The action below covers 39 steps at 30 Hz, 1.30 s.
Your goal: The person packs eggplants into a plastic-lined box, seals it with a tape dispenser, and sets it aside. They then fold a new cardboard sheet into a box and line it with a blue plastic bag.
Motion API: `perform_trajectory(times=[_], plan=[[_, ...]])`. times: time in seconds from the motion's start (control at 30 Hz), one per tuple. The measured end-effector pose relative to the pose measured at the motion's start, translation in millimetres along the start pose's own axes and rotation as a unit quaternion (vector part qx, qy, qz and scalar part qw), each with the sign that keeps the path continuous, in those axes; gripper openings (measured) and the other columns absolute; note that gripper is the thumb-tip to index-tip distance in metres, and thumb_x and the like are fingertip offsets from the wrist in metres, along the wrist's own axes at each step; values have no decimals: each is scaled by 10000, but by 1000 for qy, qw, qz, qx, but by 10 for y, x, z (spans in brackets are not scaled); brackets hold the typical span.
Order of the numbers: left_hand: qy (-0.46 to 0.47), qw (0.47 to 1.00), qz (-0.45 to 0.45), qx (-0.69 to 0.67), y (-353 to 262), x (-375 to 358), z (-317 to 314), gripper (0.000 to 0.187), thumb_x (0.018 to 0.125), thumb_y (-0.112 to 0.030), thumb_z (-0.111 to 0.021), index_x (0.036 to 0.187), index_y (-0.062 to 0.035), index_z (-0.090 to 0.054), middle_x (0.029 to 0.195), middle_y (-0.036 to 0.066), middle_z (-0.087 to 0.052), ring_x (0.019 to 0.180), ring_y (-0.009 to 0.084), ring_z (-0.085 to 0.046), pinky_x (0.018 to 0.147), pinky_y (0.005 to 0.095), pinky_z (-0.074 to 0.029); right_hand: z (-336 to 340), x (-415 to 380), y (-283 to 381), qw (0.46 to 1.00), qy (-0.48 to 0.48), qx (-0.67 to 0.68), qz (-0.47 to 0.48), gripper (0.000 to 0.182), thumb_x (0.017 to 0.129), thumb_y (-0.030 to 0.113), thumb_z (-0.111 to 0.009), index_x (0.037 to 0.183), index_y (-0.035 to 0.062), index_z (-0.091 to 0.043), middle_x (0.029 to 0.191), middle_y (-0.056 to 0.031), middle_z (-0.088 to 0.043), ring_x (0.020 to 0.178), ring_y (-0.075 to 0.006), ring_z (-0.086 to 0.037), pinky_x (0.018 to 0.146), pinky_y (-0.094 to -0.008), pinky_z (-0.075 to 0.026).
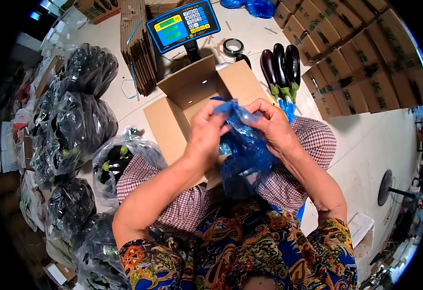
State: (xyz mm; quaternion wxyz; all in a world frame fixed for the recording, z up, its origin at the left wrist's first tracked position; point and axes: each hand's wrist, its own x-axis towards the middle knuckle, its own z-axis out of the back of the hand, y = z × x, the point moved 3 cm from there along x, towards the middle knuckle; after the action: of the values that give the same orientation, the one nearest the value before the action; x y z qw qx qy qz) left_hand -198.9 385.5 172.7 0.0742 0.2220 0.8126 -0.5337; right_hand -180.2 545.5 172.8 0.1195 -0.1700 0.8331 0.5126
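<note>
A thin blue plastic bag hangs between my hands above an open cardboard box. My left hand is closed, its fingertips pinching the bag's upper edge. Closed too, my right hand grips the same edge on the other side. The lower part of the bag drapes toward my lap and is slightly blurred. Some blue plastic shows inside the box, whose flaps stand open. Just beyond my right knee lie several dark purple eggplants, stems toward me, with blue plastic under them.
A scale with a lit display stands behind the box, near flattened cartons and a tape roll. Clear bags of eggplants line the left. Packed cartons are stacked at right. A round black-topped stand is at far right.
</note>
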Motion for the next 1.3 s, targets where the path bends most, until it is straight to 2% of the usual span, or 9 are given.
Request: perform_trajectory(times=[0.2, 0.33, 0.4, 0.47, 0.6, 0.83, 0.9, 1.17, 1.3], plan=[[0, 987, -36, -158, -425, 180, 229, 205, 987, -41, -426, 1160, -1, -528, 1082, 141, -651, 953, 240, -649, 850, 438, -557, 273, 333, 11, 975, -12, 212, 70, 113, 957, 67, -577, 1044, -6, -579, 1062, -125, -655, 968, -197, -648, 910, -334, -541], [17, 994, -32, -101, -650, 320, 673, 182, 983, -90, -490, 1152, -58, -549, 941, 66, -634, 756, 151, -622, 621, 271, -527, 357, 562, 46, 954, 34, 282, 93, 113, 981, 67, -528, 1046, -20, -562, 1040, -136, -655, 959, -215, -657, 900, -379, -565], [89, 993, -4, -73, -810, 312, 831, 144, 961, -133, -565, 1095, -86, -590, 852, -6, -601, 667, 71, -536, 559, 202, -435, 345, 667, 188, 962, 15, 261, 86, 142, 985, 73, -517, 1079, -19, -571, 1039, -128, -652, 962, -204, -649, 898, -373, -565], [-6, 981, -72, 178, -971, 274, 953, 156, 960, -148, -561, 1083, -64, -608, 841, -13, -597, 692, 59, -527, 606, 202, -436, 502, 886, 319, 968, -29, 233, 84, 112, 998, 83, -492, 1042, 8, -562, 989, -118, -652, 881, -200, -657, 820, -366, -585], [-69, 850, -239, 464, -1182, 408, 1667, 165, 984, -185, -535, 1024, -54, -626, 703, -54, -515, 625, 28, -440, 555, 198, -352, 875, 1185, 648, 989, -33, 112, 91, 138, 994, 116, -512, 1033, 10, -590, 975, -84, -652, 838, -171, -651, 762, -311, -581], [-195, 768, -267, 548, -1183, 717, 2528, 171, 939, -163, -549, 946, 2, -593, 673, 119, -513, 640, 147, -502, 637, 323, -446, 1346, 1443, 752, 926, -176, -253, 220, 150, 954, 164, -576, 1026, 48, -637, 901, 2, -626, 823, -88, -570, 749, -229, -474], [-206, 770, -257, 546, -1087, 773, 2609, 181, 943, -170, -542, 916, 3, -590, 662, 78, -504, 638, 134, -480, 628, 308, -432, 1414, 1578, 702, 905, -165, -313, 238, 155, 954, 188, -585, 1007, 53, -637, 869, 19, -614, 805, -74, -552, 741, -224, -457], [-252, 798, -230, 497, -780, 1164, 2930, 192, 953, -170, -519, 899, 1, -586, 671, 49, -505, 653, 127, -474, 637, 295, -419, 1335, 2030, 671, 893, -171, -385, 156, 192, 935, 240, -618, 873, 61, -645, 755, 37, -575, 709, -61, -519, 662, -229, -439], [-238, 805, -147, 523, -385, 1262, 3187, 202, 949, -178, -526, 920, 3, -612, 684, 73, -560, 664, 148, -518, 655, 324, -451, 1754, 2238, 342, 914, -58, -401, 22, 179, 913, 196, -644, 791, 65, -650, 692, 61, -560, 647, -55, -498, 607, -226, -436]])
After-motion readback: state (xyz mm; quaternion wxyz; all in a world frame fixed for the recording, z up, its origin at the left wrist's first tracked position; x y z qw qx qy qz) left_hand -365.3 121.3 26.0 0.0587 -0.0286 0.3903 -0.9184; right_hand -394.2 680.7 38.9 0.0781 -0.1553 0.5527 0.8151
